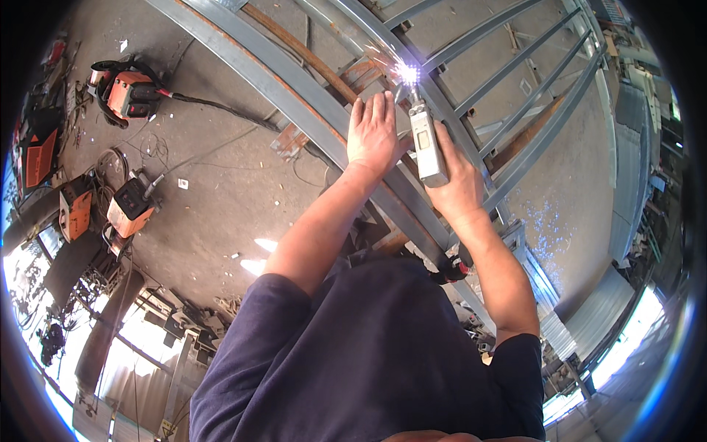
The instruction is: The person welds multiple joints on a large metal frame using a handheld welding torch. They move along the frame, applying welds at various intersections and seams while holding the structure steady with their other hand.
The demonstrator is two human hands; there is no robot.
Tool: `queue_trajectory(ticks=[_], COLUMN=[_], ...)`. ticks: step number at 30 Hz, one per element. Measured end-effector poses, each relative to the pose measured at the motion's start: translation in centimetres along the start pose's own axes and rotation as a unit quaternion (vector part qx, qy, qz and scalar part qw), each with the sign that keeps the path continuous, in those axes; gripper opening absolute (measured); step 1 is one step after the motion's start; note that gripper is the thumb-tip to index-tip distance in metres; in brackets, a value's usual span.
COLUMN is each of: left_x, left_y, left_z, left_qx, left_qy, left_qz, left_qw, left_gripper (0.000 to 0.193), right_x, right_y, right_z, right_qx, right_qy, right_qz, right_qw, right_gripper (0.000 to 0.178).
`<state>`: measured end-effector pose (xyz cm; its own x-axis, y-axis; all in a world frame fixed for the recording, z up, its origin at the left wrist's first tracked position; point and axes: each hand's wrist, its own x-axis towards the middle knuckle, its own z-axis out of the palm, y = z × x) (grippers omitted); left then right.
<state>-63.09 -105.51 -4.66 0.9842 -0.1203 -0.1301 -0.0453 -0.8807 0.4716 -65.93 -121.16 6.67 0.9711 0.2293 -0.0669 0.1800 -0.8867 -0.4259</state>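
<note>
My right hand [462, 183] grips a grey, box-shaped handheld welding gun [433, 163] with a small panel on its upper face. At the gun's tip a bright violet-white arc [407, 72] burns against a grey steel frame [451, 110], throwing sparks up and to the left. The glare hides the exact contact spot. My left hand [373, 136] lies left of the gun, its fingers stretched out over a long steel beam [276, 77]. Its thumb points toward the gun; whether it touches the gun I cannot tell.
Parallel steel bars [515, 55] of the frame run off to the upper right. An orange and black machine [132, 96] with a thick cable stands on the floor at left, with another orange machine [127, 210] below it. Corrugated metal sheets [600, 309] lie at right.
</note>
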Motion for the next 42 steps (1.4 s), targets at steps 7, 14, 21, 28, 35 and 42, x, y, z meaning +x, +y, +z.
queue_trajectory(ticks=[7,14,21,28,35,42], left_x=[-0.1,-0.1,-0.1,-0.2,-0.1,-0.1], left_y=[0.0,-0.1,-0.1,0.1,0.3,0.1], left_z=[0.2,0.2,-0.4,-0.8,-0.6,0.0], left_qx=[-0.005,-0.002,-0.005,-0.001,-0.015,0.016], left_qy=[0.01,0.003,-0.015,-0.014,0.001,0.022], left_qz=[-0.001,-0.002,-0.002,-0.004,-0.01,-0.012], left_qw=[1.0,1.0,1.0,1.0,1.0,1.0], left_gripper=[0.103,0.102,0.103,0.104,0.107,0.11], right_x=[0.0,-0.1,-0.3,-0.6,-1.3,-5.7], right_y=[-0.3,0.0,0.1,0.7,0.5,0.7], right_z=[0.0,0.1,0.0,-0.1,-1.0,-3.4], right_qx=[-0.009,-0.024,-0.022,-0.017,0.019,0.031], right_qy=[-0.003,0.012,0.01,0.005,-0.025,-0.034], right_qz=[-0.001,-0.016,-0.018,-0.016,0.043,0.057], right_qw=[1.0,0.999,1.0,1.0,0.999,0.997], right_gripper=[0.073,0.078,0.079,0.079,0.079,0.079])
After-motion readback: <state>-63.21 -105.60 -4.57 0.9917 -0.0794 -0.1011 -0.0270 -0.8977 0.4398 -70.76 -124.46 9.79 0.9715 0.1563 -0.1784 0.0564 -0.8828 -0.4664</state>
